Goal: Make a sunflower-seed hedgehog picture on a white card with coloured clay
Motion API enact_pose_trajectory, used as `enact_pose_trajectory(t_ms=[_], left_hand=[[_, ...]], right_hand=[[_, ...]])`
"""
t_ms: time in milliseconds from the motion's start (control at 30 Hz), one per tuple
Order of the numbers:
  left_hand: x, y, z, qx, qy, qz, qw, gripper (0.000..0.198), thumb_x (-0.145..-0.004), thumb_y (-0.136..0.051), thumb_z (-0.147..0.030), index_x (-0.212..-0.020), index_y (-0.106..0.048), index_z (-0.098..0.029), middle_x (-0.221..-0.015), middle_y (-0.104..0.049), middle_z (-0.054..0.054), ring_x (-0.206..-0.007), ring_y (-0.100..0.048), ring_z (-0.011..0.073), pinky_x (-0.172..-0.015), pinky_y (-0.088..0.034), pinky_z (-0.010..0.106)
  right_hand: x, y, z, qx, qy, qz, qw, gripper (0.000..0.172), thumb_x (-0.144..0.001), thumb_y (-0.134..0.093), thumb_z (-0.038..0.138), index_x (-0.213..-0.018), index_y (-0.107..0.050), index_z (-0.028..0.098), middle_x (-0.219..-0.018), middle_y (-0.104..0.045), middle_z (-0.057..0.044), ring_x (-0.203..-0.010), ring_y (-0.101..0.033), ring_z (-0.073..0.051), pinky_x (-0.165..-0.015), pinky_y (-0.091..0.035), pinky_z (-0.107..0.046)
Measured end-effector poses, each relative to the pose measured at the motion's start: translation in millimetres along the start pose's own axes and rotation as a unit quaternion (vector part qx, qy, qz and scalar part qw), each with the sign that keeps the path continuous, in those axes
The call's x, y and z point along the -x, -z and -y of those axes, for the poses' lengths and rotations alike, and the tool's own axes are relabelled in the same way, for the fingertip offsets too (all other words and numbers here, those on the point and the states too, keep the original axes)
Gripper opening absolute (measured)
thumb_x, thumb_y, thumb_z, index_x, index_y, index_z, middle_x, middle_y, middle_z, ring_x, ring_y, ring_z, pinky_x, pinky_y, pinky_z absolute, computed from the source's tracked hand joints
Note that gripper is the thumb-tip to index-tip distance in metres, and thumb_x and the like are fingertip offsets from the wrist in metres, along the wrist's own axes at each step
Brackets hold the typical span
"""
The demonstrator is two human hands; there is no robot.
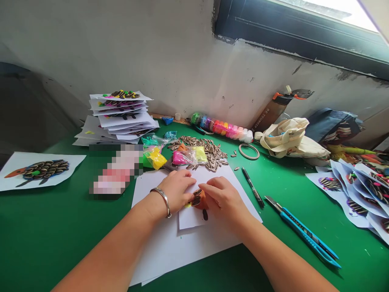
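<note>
My left hand, with a silver bangle on the wrist, rests on a small white card. Its thumb and fingers are apart, beside a seed-covered figure. My right hand reaches over the card from the other side, fingers bent and close together at the figure's top; what they pinch, if anything, is hidden. The figure shows striped sunflower seeds, orange clay, a bit of yellow and a dark oval foot. Under the card lie larger white sheets.
Behind the hands are a sunflower seed pile and bagged clay. At right lie a black pen, a blue utility knife with its blade showing, and a tape ring. Stacked seed pictures stand at back left.
</note>
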State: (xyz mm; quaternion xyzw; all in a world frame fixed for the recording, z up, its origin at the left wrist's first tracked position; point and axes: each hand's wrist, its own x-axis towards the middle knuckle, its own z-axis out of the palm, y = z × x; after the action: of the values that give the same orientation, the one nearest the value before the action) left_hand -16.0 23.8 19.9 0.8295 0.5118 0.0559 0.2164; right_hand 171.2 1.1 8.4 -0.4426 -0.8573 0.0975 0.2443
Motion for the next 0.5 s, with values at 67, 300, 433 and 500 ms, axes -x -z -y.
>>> enact_pose_trajectory(t_ms=[67, 300, 433, 500], left_hand=[[0.1, 1.3, -0.6, -0.002, -0.002, 0.000, 1.000, 0.027, -0.077, -0.057, -0.029, -0.101, -0.065, -0.023, -0.119, -0.053, 0.006, -0.101, -0.050, 0.0266, -0.089, -0.043, 0.039], [0.9, 6.6, -2.3, 0.008, -0.010, 0.009, 1.000, 0.030, -0.084, -0.049, -0.040, -0.100, -0.066, -0.021, -0.119, -0.053, 0.008, -0.102, -0.050, 0.0265, -0.091, -0.042, 0.039], [2.1, 8.1, -4.0, 0.000, -0.011, 0.014, 1.000, 0.031, -0.082, -0.050, -0.044, -0.096, -0.066, -0.021, -0.117, -0.054, 0.008, -0.098, -0.050, 0.0271, -0.086, -0.044, 0.040], [2.6, 8.7, -5.0, -0.002, -0.007, 0.017, 1.000, 0.031, -0.080, -0.054, -0.044, -0.098, -0.066, -0.021, -0.118, -0.053, 0.008, -0.099, -0.050, 0.0277, -0.086, -0.044, 0.040]], right_hand=[[0.5, -1.6, 2.7, 0.013, 0.028, 0.020, 0.999, 0.023, -0.084, -0.048, 0.012, -0.085, -0.069, 0.020, -0.082, -0.060, -0.007, -0.072, -0.047, -0.016, -0.067, -0.039, -0.029], [-1.2, 2.1, -9.9, -0.029, 0.001, -0.018, 0.999, 0.026, -0.085, -0.045, 0.011, -0.091, -0.069, 0.019, -0.086, -0.062, -0.008, -0.080, -0.052, -0.018, -0.069, -0.043, -0.029], [-4.2, 10.1, -36.3, -0.018, -0.092, -0.049, 0.994, 0.025, -0.085, -0.047, 0.012, -0.093, -0.070, 0.019, -0.086, -0.065, -0.006, -0.083, -0.056, -0.018, -0.075, -0.043, -0.029], [-8.5, 12.3, -45.6, 0.000, -0.126, -0.047, 0.991, 0.024, -0.084, -0.049, 0.013, -0.092, -0.070, 0.020, -0.087, -0.066, -0.005, -0.084, -0.057, -0.017, -0.076, -0.043, -0.027]])
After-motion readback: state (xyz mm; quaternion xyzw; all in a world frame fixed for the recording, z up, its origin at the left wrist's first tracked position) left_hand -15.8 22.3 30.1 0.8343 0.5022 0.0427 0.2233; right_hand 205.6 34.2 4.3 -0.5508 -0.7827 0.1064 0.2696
